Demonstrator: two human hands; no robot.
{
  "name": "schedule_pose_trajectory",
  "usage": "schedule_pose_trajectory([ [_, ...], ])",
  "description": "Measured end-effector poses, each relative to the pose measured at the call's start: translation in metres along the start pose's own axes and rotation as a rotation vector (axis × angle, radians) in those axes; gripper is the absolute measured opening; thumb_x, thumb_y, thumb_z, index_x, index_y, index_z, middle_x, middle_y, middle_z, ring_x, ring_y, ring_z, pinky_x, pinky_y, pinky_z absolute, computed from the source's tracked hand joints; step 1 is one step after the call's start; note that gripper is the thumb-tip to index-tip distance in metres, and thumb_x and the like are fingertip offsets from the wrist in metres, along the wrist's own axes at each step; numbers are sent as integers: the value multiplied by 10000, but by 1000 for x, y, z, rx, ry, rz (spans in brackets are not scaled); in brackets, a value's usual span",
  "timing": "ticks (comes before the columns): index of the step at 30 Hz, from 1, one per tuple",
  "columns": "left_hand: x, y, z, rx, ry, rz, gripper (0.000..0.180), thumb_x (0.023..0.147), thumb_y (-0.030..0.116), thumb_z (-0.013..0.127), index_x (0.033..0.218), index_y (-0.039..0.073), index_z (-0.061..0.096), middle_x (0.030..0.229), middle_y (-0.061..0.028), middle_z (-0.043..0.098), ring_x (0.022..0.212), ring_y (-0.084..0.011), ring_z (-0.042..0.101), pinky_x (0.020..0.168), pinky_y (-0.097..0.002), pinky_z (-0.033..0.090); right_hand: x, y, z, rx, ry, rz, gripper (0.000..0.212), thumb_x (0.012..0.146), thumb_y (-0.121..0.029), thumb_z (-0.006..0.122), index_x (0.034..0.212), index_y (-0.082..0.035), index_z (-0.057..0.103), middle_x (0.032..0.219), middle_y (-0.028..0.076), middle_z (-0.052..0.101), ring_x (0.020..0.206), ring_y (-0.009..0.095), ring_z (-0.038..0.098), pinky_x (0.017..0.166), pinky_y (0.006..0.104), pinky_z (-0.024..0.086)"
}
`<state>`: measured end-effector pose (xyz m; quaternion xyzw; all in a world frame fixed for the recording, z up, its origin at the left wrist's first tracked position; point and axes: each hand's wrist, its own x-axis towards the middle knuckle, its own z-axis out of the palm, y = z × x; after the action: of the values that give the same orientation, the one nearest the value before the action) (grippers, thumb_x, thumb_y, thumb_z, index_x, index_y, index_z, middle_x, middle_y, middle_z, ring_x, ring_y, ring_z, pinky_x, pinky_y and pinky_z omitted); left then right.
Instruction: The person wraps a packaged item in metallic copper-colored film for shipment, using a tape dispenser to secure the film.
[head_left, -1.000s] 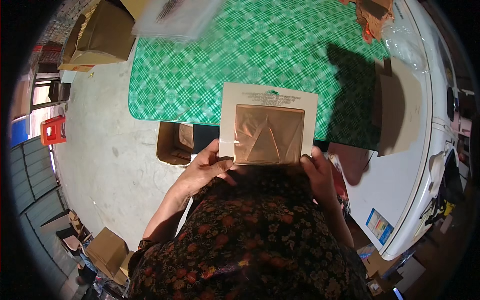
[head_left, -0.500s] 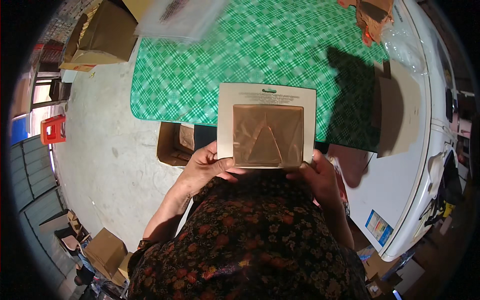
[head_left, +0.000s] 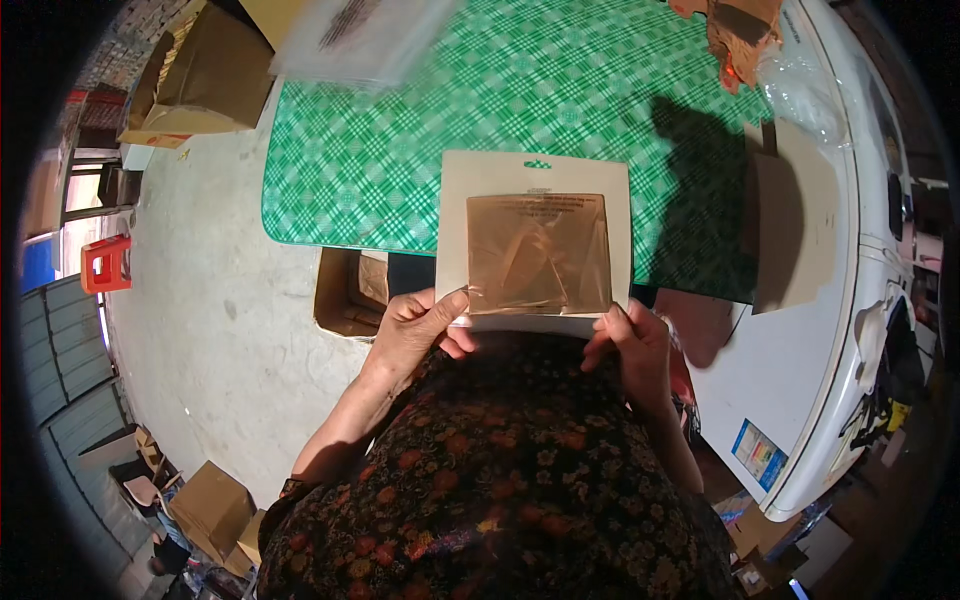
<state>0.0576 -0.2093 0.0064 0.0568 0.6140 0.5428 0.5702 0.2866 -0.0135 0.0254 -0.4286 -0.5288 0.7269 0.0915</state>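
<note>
A cream hang card [head_left: 454,225] with a slot at its top is held in front of me, over the table's near edge. On it lies a flat square packet of copper-brown plastic film [head_left: 540,255], wrinkled, with small dark print. My left hand [head_left: 408,338] pinches the card's lower left corner, thumb on top and fingers underneath. The lower right corner is gripped by my right hand [head_left: 637,348], its thumb and forefinger closed at the edge. The card's underside is hidden.
A table with a green checked cover [head_left: 350,170] spans the front. Clear plastic bags [head_left: 375,40] lie at its far left. An open cardboard box [head_left: 340,290] stands under the near edge. A red stool [head_left: 106,263] is at left, and a white appliance [head_left: 800,420] at right.
The card has risen slightly away from me and tilted, so a white strip shows below the film. The creases in the film look different. My right thumb sits more plainly on the corner.
</note>
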Motion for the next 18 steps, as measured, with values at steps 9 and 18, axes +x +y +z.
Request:
schedule_pose_trajectory([
  [9, 17, 1, 14, -81, -52, 87, 362, 1087, 250, 625, 1331, -14, 580, 1164, -143, 727, 966, -241, 765, 753, -327, 645, 13, 12, -7, -557, 229, -150, 307, 1029, -299, 696, 927, -15, 640, 636, 76, 645, 582, 169, 627, 614, 321, 507],
  [18, 22, -3, 19, -118, -45, 85, 387, 1081, 271, 636, 1325, -27, 596, 1134, -153, 740, 988, -250, 769, 752, -332, 656, 26, -11, 30, -1155, 298, -981, 531, 761, -244, 913, 1210, -91, 676, 1175, 77, 625, 1092, 315, 585, 950, 440, 452],
])
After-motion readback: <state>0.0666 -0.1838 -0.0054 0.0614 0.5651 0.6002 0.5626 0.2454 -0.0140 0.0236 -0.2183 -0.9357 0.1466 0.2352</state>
